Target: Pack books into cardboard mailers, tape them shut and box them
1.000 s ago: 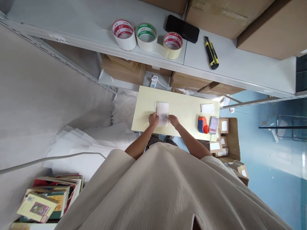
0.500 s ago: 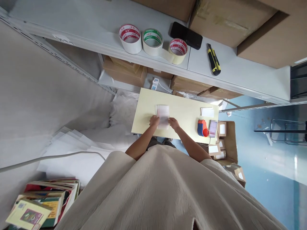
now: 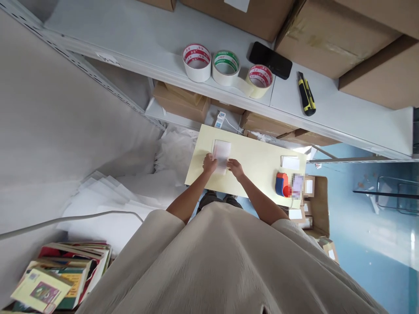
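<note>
A pale pinkish-white flat rectangular packet point(image 3: 221, 152), loosely covered in something translucent, lies over the left part of a cream table point(image 3: 255, 161). What is inside the covering cannot be made out. My left hand point(image 3: 209, 163) grips its left edge, fingers bent and thumb on top. At the lower right edge, my right hand point(image 3: 235, 167) pinches the packet with its fingertips. Further right on the table stands a blue and red tape dispenser point(image 3: 282, 184), with white cards or labels point(image 3: 290, 162) above it.
A grey shelf point(image 3: 137, 39) overhead holds tape rolls point(image 3: 226, 69), a black phone point(image 3: 270, 61), a yellow-black box cutter point(image 3: 307, 93) and cardboard boxes point(image 3: 340, 39). White foam sheets point(image 3: 111, 196) and stacked books point(image 3: 65, 274) are at left. An open carton point(image 3: 322, 205) stands right.
The view has shifted, so shelf and table appear lower and further right. The packet has moved slightly left on the table, with both hands still at its edges.
</note>
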Motion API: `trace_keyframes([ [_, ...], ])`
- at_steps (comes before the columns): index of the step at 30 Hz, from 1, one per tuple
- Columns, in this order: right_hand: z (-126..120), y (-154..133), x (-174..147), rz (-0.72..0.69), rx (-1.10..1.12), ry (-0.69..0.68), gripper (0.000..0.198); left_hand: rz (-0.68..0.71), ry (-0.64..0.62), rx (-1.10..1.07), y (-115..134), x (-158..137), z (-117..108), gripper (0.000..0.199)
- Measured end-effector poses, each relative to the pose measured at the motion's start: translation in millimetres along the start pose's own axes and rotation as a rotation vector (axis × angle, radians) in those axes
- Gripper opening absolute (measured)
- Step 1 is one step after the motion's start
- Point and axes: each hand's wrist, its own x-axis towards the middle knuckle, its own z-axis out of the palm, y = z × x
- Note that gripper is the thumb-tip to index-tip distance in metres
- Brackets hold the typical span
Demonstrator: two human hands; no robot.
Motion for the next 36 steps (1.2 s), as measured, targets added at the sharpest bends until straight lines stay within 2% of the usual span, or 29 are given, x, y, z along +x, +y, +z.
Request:
trace_keyframes([
  [4,26.1,-24.6,15.6,-0.062,-0.065,-0.075,0.034,-0.052,0.016,-0.017,10.7,18.6,-25.1,0.072],
  [10,60.0,-55.0,42.1,-0.119,-0.055,-0.153,0.035,0.006,0.043,-0.009,21.0,47.6,-57.6,0.074],
  [16,71.4,-64.6,49.9,-0.095,-0.147,-0.176,0.031,0.045,0.04,-0.022,14.9,55.8,-74.3,0.069],
  [21,53.2,-47.7,31.7,-0.05,-0.253,-0.071,0.031,0.045,0.063,0.022,6.9,32.8,-68.5,0.067],
  [26,24.7,-26.7,7.2,-0.077,-0.294,-0.002,0.024,0.043,0.098,0.059,6.3,2.8,-56.0,0.064],
  [32,-8.1,-9.5,-19.4,-0.159,-0.316,-0.027,0.035,0.06,0.105,0.007,12.9,-35.5,-41.5,0.06],
  [36,-33.5,0.5,-41.1,-0.18,-0.315,-0.046,0.036,0.053,0.148,-0.01,14.8,-70.0,-27.2,0.06],
])
